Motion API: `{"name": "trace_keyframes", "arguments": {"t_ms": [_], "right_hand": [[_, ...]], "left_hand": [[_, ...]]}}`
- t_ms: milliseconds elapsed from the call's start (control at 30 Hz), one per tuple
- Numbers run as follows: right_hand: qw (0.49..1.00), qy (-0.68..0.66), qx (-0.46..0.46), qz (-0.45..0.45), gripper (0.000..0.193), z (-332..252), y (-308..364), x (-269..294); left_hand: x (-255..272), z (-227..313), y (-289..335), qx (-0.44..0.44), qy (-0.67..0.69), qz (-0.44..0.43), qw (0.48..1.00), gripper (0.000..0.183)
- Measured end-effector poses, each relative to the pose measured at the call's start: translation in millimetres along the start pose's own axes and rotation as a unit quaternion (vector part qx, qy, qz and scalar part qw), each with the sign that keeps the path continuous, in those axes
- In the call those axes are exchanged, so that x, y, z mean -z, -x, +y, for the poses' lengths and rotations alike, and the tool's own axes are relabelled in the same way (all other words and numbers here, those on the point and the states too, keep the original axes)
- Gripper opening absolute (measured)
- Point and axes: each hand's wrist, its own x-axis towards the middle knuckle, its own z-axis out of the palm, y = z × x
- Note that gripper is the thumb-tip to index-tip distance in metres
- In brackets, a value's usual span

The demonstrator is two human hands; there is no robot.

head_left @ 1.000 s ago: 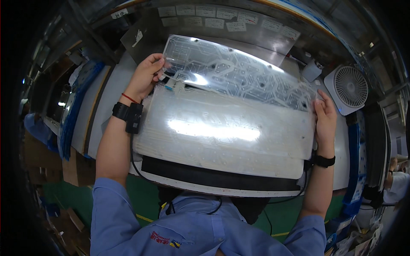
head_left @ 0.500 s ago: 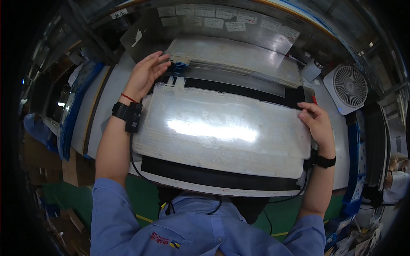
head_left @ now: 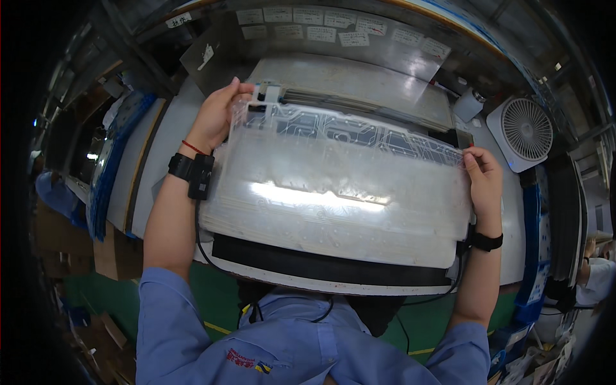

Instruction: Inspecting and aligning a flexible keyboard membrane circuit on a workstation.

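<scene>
A transparent flexible circuit sheet [head_left: 359, 133] with pale printed traces is lifted at its far edge. Its near part lies over a stack of similar sheets [head_left: 333, 240] on the table before me. At the sheet's far left corner, beside the connector tail [head_left: 266, 93], my left hand [head_left: 221, 114] is closed on the edge; some of its fingers are hidden. My right hand [head_left: 484, 176] pinches the far right corner between thumb and fingers. Behind the raised edge stands a second stack of sheets [head_left: 353, 77], partly covered by the lifted one.
A black mat [head_left: 321, 266] lies under the near stack on the white table [head_left: 160, 135]. To the right are a white fan [head_left: 523, 131] and a small bottle [head_left: 470, 104]. A metal panel with paper labels [head_left: 340, 32] rises at the back. Blue racks flank the table.
Both hands have closed on the top sheet's far corners. Its far edge has risen and moved away from me, over the dark gap between the stacks.
</scene>
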Motion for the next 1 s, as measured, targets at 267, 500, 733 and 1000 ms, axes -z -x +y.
{"name": "trace_keyframes", "arguments": {"t_ms": [267,500,733,1000], "right_hand": [[0.997,-0.028,-0.002,0.065,0.011,7.1,-3.4,0.8],[0.997,-0.024,-0.002,0.071,0.015,4.5,-4.6,1.0],[0.988,-0.122,-0.064,0.076,0.02,-1.1,-4.6,-0.1],[0.991,-0.105,-0.051,0.065,0.018,1.4,-3.6,1.9]], "left_hand": [[0.7,-5.2,0.3,-0.039,-0.106,-0.049,0.992,0.025],[-1.6,-4.4,-0.9,-0.027,-0.141,-0.017,0.99,0.02],[6.5,-8.0,-7.4,-0.051,-0.035,0.023,0.998,0.018],[4.6,-8.9,-6.6,-0.048,-0.048,0.037,0.997,0.02]]}}
